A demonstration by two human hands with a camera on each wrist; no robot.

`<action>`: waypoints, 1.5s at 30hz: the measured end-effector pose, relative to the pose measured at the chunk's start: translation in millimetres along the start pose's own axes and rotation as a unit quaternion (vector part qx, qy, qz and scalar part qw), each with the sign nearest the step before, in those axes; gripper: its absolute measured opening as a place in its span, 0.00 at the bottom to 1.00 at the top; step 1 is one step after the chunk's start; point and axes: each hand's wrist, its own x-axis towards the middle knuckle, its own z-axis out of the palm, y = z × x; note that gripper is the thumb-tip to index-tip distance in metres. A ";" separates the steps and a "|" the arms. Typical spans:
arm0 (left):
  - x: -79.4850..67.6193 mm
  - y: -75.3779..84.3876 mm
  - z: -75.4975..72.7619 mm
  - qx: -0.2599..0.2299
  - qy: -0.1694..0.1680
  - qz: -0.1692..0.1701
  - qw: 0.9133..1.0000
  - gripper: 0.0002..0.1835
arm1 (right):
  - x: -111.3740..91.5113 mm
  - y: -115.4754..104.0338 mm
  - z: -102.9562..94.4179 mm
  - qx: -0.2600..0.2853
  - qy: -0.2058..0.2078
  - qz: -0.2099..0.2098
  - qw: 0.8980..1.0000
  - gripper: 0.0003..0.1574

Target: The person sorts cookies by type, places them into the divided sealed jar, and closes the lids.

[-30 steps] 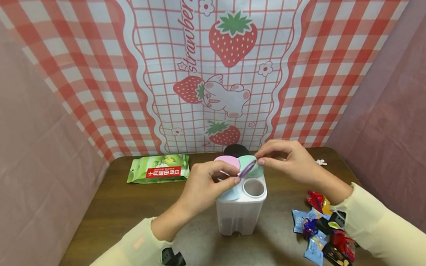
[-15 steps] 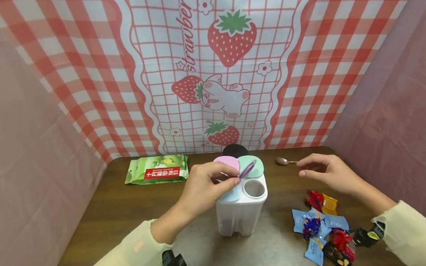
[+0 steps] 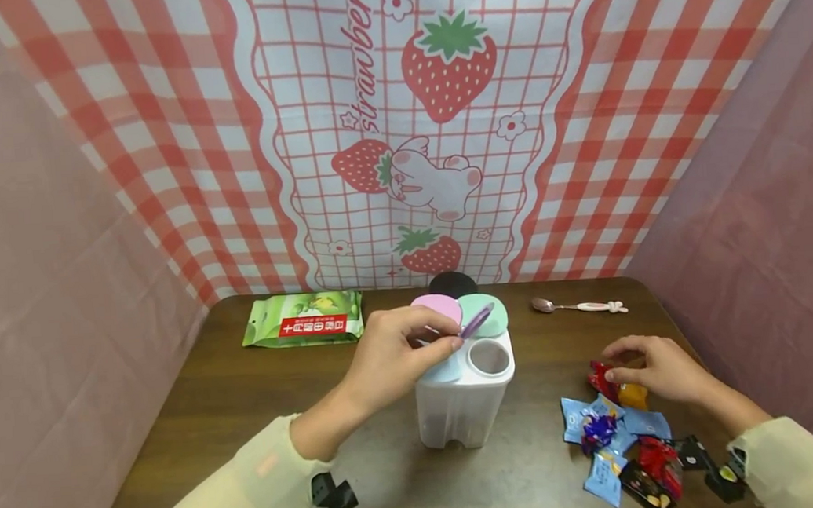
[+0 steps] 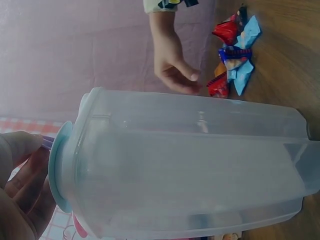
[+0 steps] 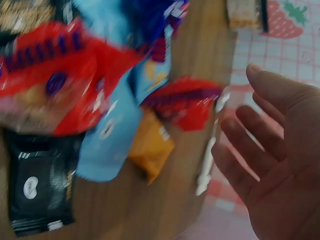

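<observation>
Purple lid (image 3: 479, 321), tilted, is pinched in the left hand (image 3: 402, 349) at the white-topped container's (image 3: 460, 414) top; the right hand (image 3: 662, 367), fingers loosely parted, hovers near wrapped sweets (image 3: 599, 432) on the worktop (image 3: 248, 422).

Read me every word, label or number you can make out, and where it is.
"strawberr": backdrop cloth; the end runs off the frame.
"十月": green pack; its remaining characters are too small to read surely.
Too blurred to read: markings on the red wrappers, blue wrappers and black wrapper.
</observation>
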 end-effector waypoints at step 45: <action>0.5 1.7 0.3 0.010 0.000 0.006 1.000 0.05 | 6.7 45.6 27.9 -0.009 0.034 -0.014 0.999 0.20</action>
